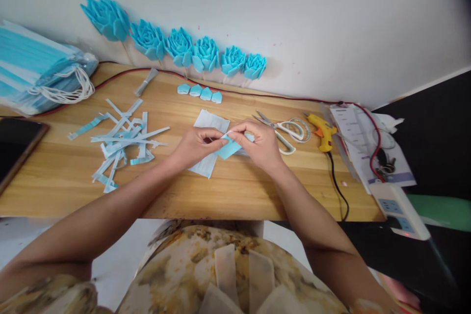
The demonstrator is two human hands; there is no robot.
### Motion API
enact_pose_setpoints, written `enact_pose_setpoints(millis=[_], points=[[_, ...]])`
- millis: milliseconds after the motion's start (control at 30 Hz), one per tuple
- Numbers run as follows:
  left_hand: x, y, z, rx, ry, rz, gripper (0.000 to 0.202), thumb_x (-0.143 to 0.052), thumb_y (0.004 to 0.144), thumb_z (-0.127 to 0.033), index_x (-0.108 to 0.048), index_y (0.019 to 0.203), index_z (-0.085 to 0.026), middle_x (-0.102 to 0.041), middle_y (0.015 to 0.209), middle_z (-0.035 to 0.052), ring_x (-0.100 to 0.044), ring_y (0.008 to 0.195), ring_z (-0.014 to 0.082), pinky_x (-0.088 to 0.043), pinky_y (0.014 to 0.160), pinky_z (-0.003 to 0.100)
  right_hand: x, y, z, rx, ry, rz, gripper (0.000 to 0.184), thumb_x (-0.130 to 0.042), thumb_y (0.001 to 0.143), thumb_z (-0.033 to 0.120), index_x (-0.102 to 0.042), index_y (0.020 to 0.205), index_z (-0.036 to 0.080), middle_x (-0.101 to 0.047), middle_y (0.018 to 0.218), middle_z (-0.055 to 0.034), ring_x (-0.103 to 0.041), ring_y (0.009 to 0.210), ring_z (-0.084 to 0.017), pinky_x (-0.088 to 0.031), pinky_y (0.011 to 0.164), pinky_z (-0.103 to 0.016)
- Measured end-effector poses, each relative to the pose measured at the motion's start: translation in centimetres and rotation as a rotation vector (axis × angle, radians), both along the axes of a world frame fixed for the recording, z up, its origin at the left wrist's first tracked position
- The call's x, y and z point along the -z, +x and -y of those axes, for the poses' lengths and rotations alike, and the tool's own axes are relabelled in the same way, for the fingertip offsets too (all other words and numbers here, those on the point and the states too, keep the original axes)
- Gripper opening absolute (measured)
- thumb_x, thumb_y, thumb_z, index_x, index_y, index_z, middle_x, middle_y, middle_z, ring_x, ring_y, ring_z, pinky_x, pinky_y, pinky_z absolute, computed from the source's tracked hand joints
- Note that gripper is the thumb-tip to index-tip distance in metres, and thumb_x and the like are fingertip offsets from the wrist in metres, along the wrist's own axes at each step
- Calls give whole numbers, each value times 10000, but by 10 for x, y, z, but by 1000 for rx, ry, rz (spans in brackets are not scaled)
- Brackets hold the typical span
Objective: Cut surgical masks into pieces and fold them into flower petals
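A small piece of blue mask fabric [228, 148] is pinched between both hands above the table. My left hand [200, 146] grips its left side with thumb and forefinger. On its upper right edge, the fingers of my right hand [259, 143] are closed, and a fold shows between the fingertips. Beneath the hands lies a flat, pale mask sheet [209, 120], partly covered by my left hand. Scissors with white handles [285, 130] rest just right of my right hand. Several folded blue petals [200, 92] stand in a row behind the mask sheet.
Blue fabric roses [180, 46] on sticks lean along the wall. Cut strips [123, 140] lie heaped at left, near a mask pack [40, 68] and phone [18, 149]. To the right are a yellow glue gun [322, 131], papers [355, 132] and a power strip [401, 211].
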State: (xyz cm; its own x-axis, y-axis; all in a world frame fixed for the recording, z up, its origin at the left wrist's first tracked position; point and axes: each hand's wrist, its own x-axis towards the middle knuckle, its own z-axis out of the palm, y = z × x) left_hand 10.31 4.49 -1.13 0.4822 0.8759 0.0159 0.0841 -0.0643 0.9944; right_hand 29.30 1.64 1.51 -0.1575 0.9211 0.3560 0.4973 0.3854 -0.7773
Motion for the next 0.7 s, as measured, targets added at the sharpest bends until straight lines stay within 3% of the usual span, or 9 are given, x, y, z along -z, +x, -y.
enact_pose_setpoints(millis=[367,700], points=[[-14,1,2,73,-5,-23,253,-704,764,-370,-655,618,-171,-539,576,-25,-427,565,106,-361,541,237,4,2,-2,74,-5,-70,133,-728,853,287,-713,743,214,-728,743,5,-655,703,-151,-516,694,-302],[-7,1,0,67,29,-47,232,-677,772,-366,-644,657,-168,-511,592,-26,-403,574,103,-337,545,235,2,2,-2,37,39,-55,108,-720,863,260,-720,760,231,-741,768,3,-662,725,-162,-525,719,-320]])
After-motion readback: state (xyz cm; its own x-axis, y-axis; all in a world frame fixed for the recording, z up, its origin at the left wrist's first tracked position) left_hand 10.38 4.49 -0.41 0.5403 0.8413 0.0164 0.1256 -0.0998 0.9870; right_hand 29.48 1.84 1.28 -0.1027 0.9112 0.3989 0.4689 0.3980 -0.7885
